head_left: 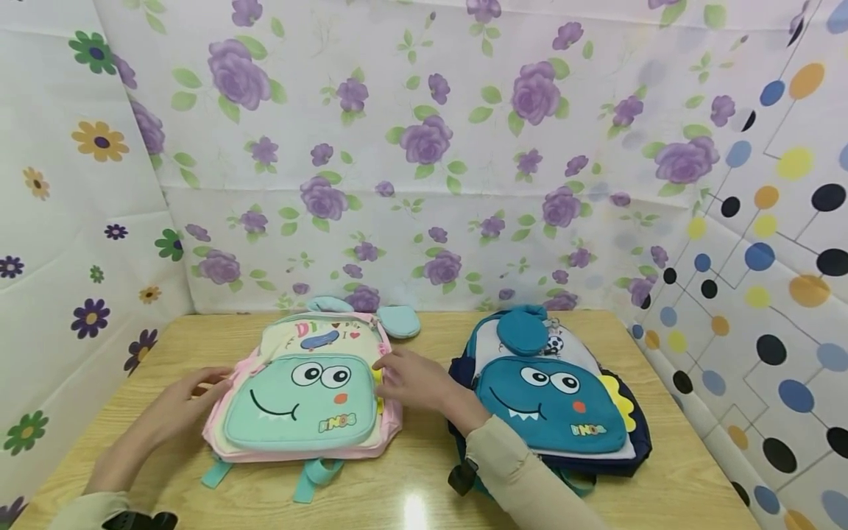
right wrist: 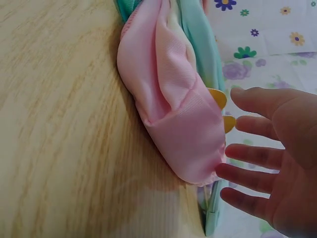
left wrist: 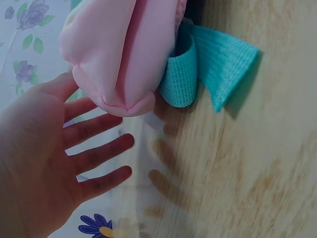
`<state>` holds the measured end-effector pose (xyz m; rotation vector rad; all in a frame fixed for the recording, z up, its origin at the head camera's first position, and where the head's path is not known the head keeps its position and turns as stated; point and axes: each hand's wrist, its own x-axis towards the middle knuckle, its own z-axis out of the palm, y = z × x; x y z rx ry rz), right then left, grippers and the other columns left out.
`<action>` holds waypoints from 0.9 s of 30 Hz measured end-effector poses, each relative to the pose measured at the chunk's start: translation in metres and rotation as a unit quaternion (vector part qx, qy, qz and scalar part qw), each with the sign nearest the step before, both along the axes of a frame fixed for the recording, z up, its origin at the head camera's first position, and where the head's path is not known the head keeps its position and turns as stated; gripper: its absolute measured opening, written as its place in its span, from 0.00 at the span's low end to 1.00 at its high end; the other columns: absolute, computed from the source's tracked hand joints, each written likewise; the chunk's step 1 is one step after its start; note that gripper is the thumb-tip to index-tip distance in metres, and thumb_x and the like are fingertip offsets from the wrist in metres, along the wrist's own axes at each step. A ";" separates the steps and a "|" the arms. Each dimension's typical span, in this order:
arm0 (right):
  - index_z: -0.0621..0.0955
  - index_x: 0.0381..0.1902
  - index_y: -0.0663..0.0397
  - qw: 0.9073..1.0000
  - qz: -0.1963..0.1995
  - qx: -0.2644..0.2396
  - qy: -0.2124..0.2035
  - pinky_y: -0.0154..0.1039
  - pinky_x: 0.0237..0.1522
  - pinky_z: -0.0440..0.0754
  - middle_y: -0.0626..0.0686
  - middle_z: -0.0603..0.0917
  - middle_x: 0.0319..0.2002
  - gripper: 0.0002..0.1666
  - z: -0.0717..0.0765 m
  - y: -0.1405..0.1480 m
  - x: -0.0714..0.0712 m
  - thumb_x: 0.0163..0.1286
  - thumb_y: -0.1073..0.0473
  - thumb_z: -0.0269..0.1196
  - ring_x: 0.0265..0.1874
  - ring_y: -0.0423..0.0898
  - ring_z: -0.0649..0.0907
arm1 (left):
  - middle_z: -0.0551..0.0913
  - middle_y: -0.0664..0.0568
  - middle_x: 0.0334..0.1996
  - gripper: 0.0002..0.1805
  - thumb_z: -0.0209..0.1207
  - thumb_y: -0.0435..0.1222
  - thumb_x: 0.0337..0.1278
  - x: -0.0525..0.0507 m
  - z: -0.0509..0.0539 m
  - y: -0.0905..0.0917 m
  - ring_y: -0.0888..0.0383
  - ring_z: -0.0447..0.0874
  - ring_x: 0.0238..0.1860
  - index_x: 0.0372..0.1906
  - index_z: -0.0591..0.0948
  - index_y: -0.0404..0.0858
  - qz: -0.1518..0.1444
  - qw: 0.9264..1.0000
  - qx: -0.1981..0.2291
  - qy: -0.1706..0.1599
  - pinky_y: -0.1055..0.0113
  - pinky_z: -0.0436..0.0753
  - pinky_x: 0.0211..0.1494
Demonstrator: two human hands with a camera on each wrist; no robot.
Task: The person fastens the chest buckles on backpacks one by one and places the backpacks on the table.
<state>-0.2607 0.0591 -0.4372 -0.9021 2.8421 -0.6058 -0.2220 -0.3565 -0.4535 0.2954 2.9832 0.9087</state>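
A pink and mint child's backpack [head_left: 299, 401] with a smiling dinosaur face lies on the table, its front pocket facing up. At its left side is my left hand [head_left: 188, 405]; in the left wrist view that hand [left wrist: 54, 148] has its fingers spread beside the pink side panel [left wrist: 106, 64], the thumb at the fabric. My right hand [head_left: 419, 379] is at the opposite side, near the yellow spikes. The right wrist view shows the right hand [right wrist: 277, 148] with fingers extended along the pink side [right wrist: 183, 134], gripping nothing. Whether the fingertips touch the fabric is hard to tell.
A dark blue and teal dinosaur backpack [head_left: 550, 405] lies to the right, beneath and beside my right forearm. Teal straps [head_left: 314, 478] stick out at the pink backpack's lower edge. Patterned cloth [head_left: 424, 147] hangs behind the wooden table [head_left: 669, 442] and along both sides.
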 end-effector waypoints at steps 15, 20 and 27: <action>0.79 0.62 0.39 0.999 0.024 -0.018 -0.034 0.40 0.60 0.77 0.47 0.78 0.59 0.30 -0.008 -0.007 0.003 0.68 0.34 0.61 0.52 0.39 0.78 | 0.78 0.32 0.58 0.39 0.45 0.59 0.73 -0.004 -0.001 0.010 0.45 0.81 0.51 0.72 0.66 0.33 0.017 0.998 -0.018 -0.064 0.60 0.78 0.46; 0.79 0.62 0.38 0.998 0.019 -0.034 -0.049 0.42 0.62 0.76 0.46 0.79 0.59 0.30 -0.010 -0.009 0.007 0.67 0.34 0.62 0.54 0.40 0.78 | 0.78 0.31 0.57 0.38 0.45 0.59 0.73 -0.004 -0.001 0.011 0.43 0.82 0.52 0.72 0.66 0.34 0.014 0.998 -0.008 -0.060 0.58 0.79 0.46; 0.78 0.62 0.37 0.996 0.004 -0.056 -0.070 0.44 0.63 0.75 0.46 0.77 0.62 0.30 -0.014 -0.009 0.009 0.66 0.34 0.63 0.56 0.41 0.77 | 0.79 0.31 0.57 0.36 0.45 0.58 0.74 -0.002 0.003 0.015 0.43 0.82 0.52 0.72 0.66 0.37 0.011 0.999 0.006 -0.046 0.57 0.78 0.47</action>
